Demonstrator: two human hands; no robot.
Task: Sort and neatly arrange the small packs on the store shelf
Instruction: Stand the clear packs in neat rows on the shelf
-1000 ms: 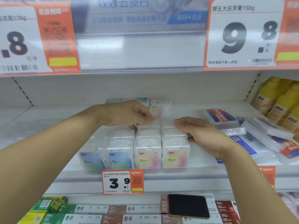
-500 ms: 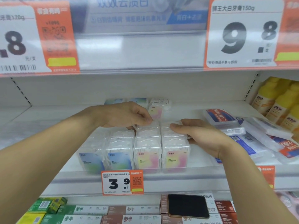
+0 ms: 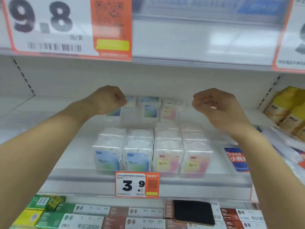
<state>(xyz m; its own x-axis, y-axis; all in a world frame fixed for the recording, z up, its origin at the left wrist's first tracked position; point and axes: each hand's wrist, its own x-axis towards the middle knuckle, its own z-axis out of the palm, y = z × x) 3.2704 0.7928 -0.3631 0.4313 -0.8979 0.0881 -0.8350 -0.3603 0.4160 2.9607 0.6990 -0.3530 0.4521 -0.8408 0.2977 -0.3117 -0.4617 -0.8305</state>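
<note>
A small orange and white price tag reading 3.9 is clipped to the front edge of the shelf. Below the tag and to its right, a black phone lies flat on a row of white and brown boxes. Left of the phone, at the far end of that row, sit green and yellow boxes. Up and right of the tag stand yellow bottles. Above it hangs a big 9.8 price sign.
</note>
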